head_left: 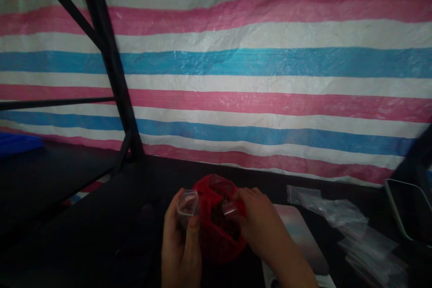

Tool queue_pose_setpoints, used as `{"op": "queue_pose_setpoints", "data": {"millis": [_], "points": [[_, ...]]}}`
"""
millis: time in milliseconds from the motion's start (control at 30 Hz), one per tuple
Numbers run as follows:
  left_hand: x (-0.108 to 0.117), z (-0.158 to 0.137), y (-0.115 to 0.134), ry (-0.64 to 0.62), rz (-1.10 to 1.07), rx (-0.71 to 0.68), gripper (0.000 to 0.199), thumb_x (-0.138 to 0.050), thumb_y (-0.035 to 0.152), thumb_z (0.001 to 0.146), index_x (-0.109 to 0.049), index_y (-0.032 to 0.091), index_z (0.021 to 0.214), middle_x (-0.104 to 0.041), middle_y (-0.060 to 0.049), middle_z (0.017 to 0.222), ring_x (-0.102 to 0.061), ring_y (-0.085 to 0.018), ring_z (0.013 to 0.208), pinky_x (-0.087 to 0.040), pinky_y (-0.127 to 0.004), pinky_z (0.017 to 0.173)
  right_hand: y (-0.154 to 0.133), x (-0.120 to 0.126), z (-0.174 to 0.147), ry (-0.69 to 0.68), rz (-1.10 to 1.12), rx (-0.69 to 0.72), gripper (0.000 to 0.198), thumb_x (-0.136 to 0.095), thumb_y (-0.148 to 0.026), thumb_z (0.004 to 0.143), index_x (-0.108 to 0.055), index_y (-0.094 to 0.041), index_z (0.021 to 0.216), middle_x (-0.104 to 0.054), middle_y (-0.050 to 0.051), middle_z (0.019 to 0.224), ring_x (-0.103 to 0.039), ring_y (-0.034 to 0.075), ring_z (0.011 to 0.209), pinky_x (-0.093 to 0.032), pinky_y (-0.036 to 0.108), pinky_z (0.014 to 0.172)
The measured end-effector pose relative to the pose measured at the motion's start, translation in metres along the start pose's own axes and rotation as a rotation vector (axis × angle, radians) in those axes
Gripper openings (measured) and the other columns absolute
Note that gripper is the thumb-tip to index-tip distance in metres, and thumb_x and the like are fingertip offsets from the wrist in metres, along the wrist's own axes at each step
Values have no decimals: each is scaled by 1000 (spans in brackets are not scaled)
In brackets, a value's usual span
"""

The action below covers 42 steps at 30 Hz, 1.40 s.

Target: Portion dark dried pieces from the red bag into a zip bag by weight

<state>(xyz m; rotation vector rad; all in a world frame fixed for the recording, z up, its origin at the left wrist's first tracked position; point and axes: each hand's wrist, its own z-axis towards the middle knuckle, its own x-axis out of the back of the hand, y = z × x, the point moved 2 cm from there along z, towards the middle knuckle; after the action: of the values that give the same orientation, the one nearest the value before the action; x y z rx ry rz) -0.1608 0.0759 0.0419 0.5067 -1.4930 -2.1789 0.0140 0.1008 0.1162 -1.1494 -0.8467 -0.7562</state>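
Note:
A red bag [216, 252] stands with its mouth open on the dark surface, and small dark pieces [221, 218] fill its inside. My left hand [182, 238] is closed round a small clear plastic bag [188, 203], whose mouth is held open beside the red bag's left rim. Over the right rim reaches my right hand [254, 220]. Its fingers are closed on a small clear scoop-like piece [230, 209] inside the red bag. The fingertips are partly hidden, and the dim light blurs the exact shape of that piece.
Right of the red bag lies a flat device with a silver plate [297, 229], partly under my right forearm. Several clear plastic bags [367, 238] are spread beyond it. A phone-like device [410, 209] sits far right. A black frame post [113, 63] rises at left before a striped sheet [256, 63].

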Motion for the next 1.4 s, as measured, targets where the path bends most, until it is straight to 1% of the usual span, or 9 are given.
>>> {"op": "queue_pose_setpoints", "data": {"millis": [100, 200, 300, 500, 700, 900, 1033, 1200, 1400], "points": [[-6, -1, -1, -64, 70, 184, 71, -58, 73, 92, -57, 26, 145, -67, -12, 147, -64, -35, 135, -57, -53, 109, 0, -16, 1, -11, -1, -3, 34, -63, 3, 76, -75, -17, 102, -74, 13, 122, -59, 37, 117, -43, 51, 99], [-10, 0, 2, -69, 89, 242, 83, -55, 83, 83, -62, 20, 138, -69, -15, 141, -63, -39, 134, -54, -59, 111, 0, -27, 3, 3, 37, -4, 30, -69, -3, 77, -77, -18, 101, -73, 12, 123, -55, 38, 120, -40, 53, 103], [-9, 3, 6, -25, 52, 265, 88, -57, 88, 77, -65, 18, 130, -73, -15, 132, -67, -38, 126, -56, -55, 107, 1, -32, 5, 22, 116, -21, 28, -74, -8, 76, -79, -23, 99, -74, 6, 120, -55, 34, 117, -39, 49, 101], [3, 8, 8, 66, 29, 322, 79, -52, 90, 81, -71, 21, 114, -77, -10, 113, -73, -32, 104, -61, -46, 90, 9, -35, 8, 24, 293, -106, 22, -83, -19, 78, -83, -28, 98, -77, 2, 117, -57, 32, 116, -37, 48, 105], [1, 8, 21, 124, 79, 178, 82, -63, 77, 79, -62, 21, 139, -73, -14, 131, -70, -38, 119, -60, -56, 100, 24, -15, 7, 33, 403, -132, 20, -78, -21, 87, -84, -28, 105, -77, 4, 113, -59, 31, 115, -38, 47, 106], [-13, 1, -3, -213, 176, 37, 69, -66, 64, 86, -61, 25, 142, -65, -14, 151, -59, -39, 141, -45, -65, 120, 22, 12, 2, 89, 508, -33, 21, -72, -19, 92, -81, -29, 108, -77, 1, 119, -62, 26, 119, -38, 44, 110], [-16, -1, -15, -332, 244, -46, 63, -65, 59, 91, -62, 26, 144, -64, -14, 154, -56, -38, 145, -38, -67, 124, 8, 21, -2, 233, 470, 99, 37, -70, -4, 87, -81, -31, 110, -76, 1, 124, -60, 26, 123, -39, 47, 110], [-19, -3, -11, -323, 224, -48, 61, -64, 57, 92, -62, 25, 144, -62, -14, 155, -52, -39, 148, -37, -68, 124, -3, 26, -5, 320, 231, 318, 52, -64, 3, 92, -79, -37, 122, -74, 0, 133, -58, 25, 126, -41, 46, 109], [-21, -4, -13, -281, 168, -16, 61, -66, 55, 89, -62, 24, 141, -62, -15, 154, -55, -39, 146, -35, -68, 126, -6, 32, -7, 383, 164, 347, 52, -70, -2, 94, -76, -42, 127, -70, -2, 137, -57, 24, 128, -44, 42, 107]]}}
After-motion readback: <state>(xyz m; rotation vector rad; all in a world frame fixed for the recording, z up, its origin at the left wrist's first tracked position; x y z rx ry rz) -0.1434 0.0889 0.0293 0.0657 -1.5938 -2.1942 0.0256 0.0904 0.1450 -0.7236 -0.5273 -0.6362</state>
